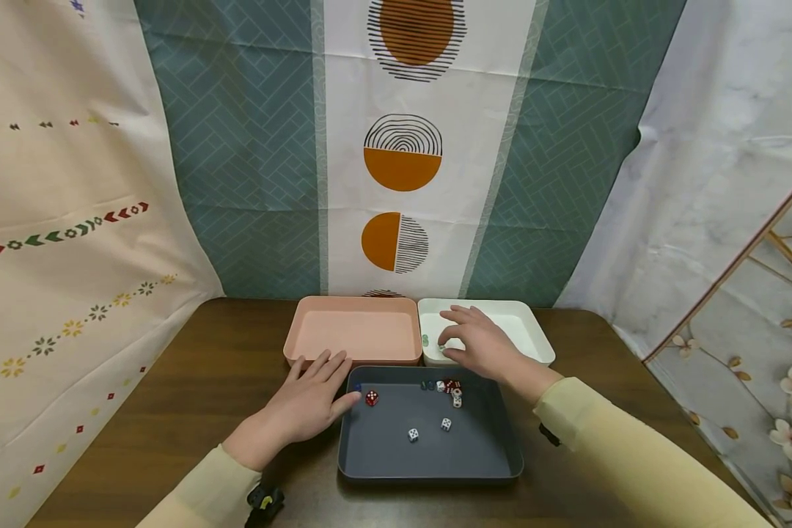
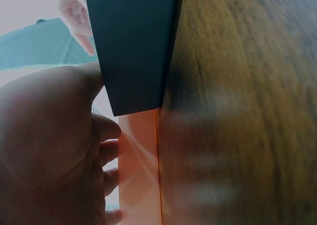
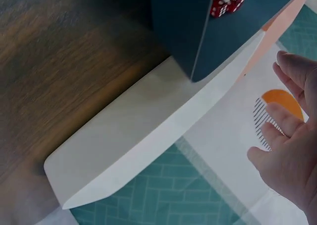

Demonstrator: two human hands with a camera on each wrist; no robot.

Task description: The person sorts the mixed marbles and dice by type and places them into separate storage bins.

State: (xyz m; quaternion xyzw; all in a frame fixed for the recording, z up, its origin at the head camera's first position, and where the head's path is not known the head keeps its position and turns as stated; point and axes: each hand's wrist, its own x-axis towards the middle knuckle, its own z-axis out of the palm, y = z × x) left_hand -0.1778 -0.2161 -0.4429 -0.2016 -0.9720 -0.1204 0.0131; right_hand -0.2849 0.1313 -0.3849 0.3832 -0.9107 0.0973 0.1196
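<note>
My left hand (image 1: 309,402) lies palm down with fingers spread, fingertips at the near rim of the pink tray (image 1: 353,352) and thumb over the left rim of the dark grey tray (image 1: 429,473). Above the white tray (image 1: 528,334), my right hand (image 1: 480,345) pinches a small green die (image 1: 441,347) between thumb and index finger; the other fingers stay raised. More green dice (image 1: 425,340) lie at that tray's left side. Inside the dark tray are a red die (image 1: 372,397), a white die (image 1: 413,435), another white die (image 1: 446,424) and clustered red dice (image 1: 452,385).
All three trays stand on a brown wooden table (image 1: 224,367), pink and white side by side behind the dark one. A patterned curtain (image 1: 251,147) hangs right behind them. Dark green dice (image 1: 427,385) sit near the dark tray's back wall.
</note>
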